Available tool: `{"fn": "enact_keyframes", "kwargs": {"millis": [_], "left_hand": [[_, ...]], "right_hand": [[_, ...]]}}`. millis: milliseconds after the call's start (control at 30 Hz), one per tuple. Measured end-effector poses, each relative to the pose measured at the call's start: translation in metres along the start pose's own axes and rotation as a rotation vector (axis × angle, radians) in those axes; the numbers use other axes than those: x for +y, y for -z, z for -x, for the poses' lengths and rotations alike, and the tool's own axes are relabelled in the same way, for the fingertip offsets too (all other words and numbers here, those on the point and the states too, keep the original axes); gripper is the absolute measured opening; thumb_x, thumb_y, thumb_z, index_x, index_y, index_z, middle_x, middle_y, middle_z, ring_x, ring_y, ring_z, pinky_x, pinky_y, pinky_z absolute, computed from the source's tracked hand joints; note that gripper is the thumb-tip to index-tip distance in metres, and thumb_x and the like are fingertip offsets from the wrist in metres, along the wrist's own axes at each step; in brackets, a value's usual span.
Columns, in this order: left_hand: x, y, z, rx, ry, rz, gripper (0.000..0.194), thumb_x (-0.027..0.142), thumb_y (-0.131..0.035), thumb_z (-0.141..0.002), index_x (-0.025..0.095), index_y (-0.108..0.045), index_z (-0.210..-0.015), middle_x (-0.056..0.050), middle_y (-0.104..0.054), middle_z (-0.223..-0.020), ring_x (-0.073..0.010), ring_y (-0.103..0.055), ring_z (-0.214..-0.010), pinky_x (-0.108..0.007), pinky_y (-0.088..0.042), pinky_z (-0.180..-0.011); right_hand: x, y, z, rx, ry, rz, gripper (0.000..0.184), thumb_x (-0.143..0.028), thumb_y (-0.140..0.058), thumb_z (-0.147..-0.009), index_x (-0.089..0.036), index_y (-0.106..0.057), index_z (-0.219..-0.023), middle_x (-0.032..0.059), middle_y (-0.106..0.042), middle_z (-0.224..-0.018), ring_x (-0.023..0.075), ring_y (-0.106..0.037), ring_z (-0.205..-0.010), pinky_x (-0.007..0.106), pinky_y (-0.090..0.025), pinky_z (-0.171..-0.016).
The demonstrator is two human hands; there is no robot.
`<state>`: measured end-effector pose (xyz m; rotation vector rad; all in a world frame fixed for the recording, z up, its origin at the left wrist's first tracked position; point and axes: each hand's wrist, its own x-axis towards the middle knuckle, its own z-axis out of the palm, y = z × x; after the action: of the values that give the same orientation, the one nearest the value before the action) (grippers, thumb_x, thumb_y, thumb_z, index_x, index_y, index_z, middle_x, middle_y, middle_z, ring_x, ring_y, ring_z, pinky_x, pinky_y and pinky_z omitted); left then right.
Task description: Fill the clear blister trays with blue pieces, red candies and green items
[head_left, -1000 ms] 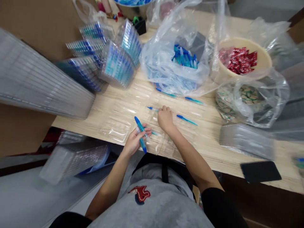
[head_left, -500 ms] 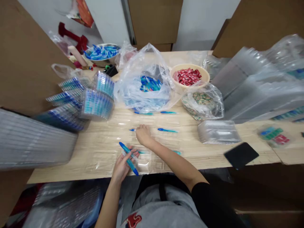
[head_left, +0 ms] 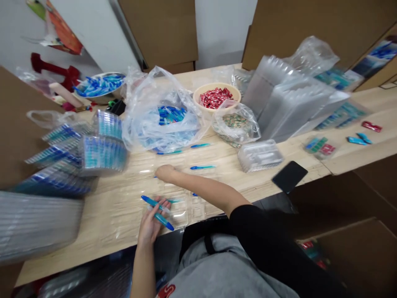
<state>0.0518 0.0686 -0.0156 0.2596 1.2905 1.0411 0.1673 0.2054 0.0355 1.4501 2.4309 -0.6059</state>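
My left hand [head_left: 151, 221] is closed around a blue pen [head_left: 157, 212] at the near edge of the wooden table [head_left: 118, 207], over a clear plastic blister tray [head_left: 182, 209]. Farther out, my right hand [head_left: 165, 172] rests knuckles up on the table with its fingers curled. It covers a blue pen whose tip shows at its left; what the fingers grip is hidden. Two more loose blue pens [head_left: 202, 167] lie to its right.
A clear bag of blue pens [head_left: 169, 116], a bowl of red packets [head_left: 216, 96] and a bagged bowl [head_left: 235, 123] stand behind. Stacks of filled trays [head_left: 102, 151] sit left, empty clear trays [head_left: 291, 103] right. A black phone [head_left: 289, 176] lies near the table's edge.
The view has swung up and to the right, showing more of the table's right end. Both hands stay in the same places on the table, the left still holding the pen.
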Motion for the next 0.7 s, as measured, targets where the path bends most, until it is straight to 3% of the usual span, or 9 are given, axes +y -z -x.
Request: {"fn": "enact_keyframes", "kwargs": {"millis": [367,500,700], "left_hand": [[-0.007,0.014,-0.019,-0.033,-0.006,0.066,0.024,0.009,-0.052,-0.085,0.013,-0.064,-0.105,-0.010,-0.072,-0.095,-0.0206,-0.071,-0.091,-0.041,-0.047,-0.104],[-0.008,0.011,-0.019,-0.042,-0.015,0.110,0.028,0.007,-0.049,-0.087,0.012,-0.063,-0.110,-0.009,-0.073,-0.092,-0.0193,-0.071,-0.089,-0.041,-0.046,-0.106],[-0.007,0.006,-0.016,-0.071,-0.027,0.160,0.022,0.005,-0.048,-0.087,0.011,-0.061,-0.103,-0.008,-0.073,-0.084,-0.0174,-0.072,-0.081,-0.043,-0.045,-0.107]], "right_hand": [[0.006,-0.007,0.001,0.102,0.053,0.071,0.021,-0.026,-0.058,-0.093,-0.012,-0.062,-0.109,0.0077,-0.064,-0.114,0.0202,-0.062,-0.105,0.042,-0.051,-0.092],[0.013,-0.018,0.002,0.183,0.052,0.080,0.020,-0.026,-0.055,-0.094,-0.013,-0.063,-0.108,0.0073,-0.063,-0.117,0.0222,-0.055,-0.116,0.046,-0.044,-0.100],[0.003,-0.035,-0.003,0.226,-0.012,0.077,0.024,-0.026,-0.054,-0.095,-0.013,-0.060,-0.114,0.0095,-0.056,-0.126,0.0237,-0.052,-0.119,0.044,-0.044,-0.098]]}}
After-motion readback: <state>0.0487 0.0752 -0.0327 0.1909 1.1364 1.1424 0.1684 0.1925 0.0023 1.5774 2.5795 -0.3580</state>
